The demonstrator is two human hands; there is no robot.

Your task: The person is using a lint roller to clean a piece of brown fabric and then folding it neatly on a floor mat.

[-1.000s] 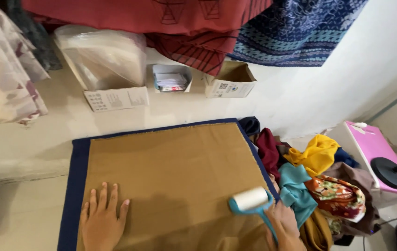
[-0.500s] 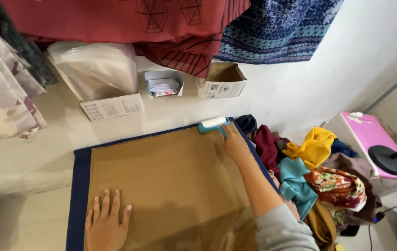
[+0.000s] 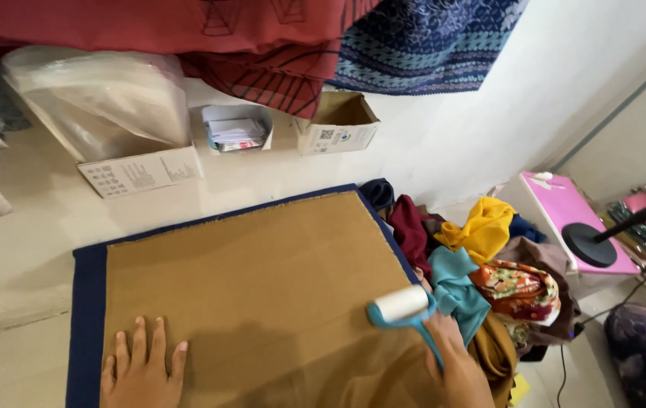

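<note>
A brown cloth [image 3: 262, 272] lies flat on a dark blue mat [image 3: 85, 317]. My left hand [image 3: 143, 372] presses flat on the cloth's near left part, fingers spread. My right hand [image 3: 459, 366] grips the teal handle of a lint roller [image 3: 402, 306], whose white roll rests on the cloth near its right edge.
A heap of coloured fabrics [image 3: 481, 264] lies right of the mat. Behind the mat are a plastic bag [image 3: 103, 102], a small tray of papers [image 3: 233, 130] and a cardboard box [image 3: 338, 125]. Red and blue cloths hang above. A pink case [image 3: 572, 219] holds a black stand base.
My right hand pushed the lint roller up to the cloth's far right corner, then drew it back to the near right edge. The left hand stayed pressed on the cloth.
</note>
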